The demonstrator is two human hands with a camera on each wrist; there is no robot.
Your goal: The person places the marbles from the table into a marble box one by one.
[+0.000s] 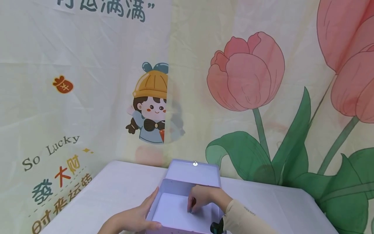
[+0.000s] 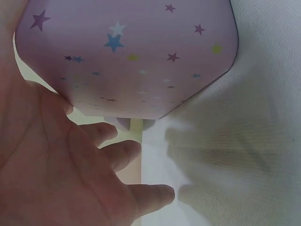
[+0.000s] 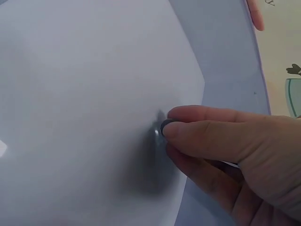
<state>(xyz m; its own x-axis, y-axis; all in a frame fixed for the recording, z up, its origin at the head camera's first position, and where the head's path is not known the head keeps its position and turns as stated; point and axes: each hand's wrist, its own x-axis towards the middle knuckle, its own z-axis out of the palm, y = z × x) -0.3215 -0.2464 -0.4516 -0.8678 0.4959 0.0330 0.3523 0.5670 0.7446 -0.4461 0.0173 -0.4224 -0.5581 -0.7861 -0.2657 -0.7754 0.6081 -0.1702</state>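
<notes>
Pinching a small, dark, rounded piece (image 3: 164, 126) between thumb and forefinger, the right hand (image 1: 200, 196) is down inside the open box (image 1: 176, 188)! Wrist bent over the right wall, fingers pointing at the smooth, shiny white base (image 3: 94, 94), and the remaining ones curl in below the thumb. So the piece sits close over that base, a dark patch of shadow just beside it; touching or not, I can't tell from here. Over to the left hand (image 1: 132, 219), laid against the box's left side, thumb at the near edge, its lower fingers straight and spread apart. And what a box: lilac, rounded corners, sprinkled with purple, blue, yellow and white stars! Its lid (image 1: 194, 174) stands up at the back, a shiny round fitting (image 1: 195, 163) near the top edge. Underneath, a white, finely grained surface (image 1: 131, 182); on the right arm, a cream sleeve (image 1: 243, 216); behind, creased fabric (image 1: 190, 48) with huge pink tulips.
</notes>
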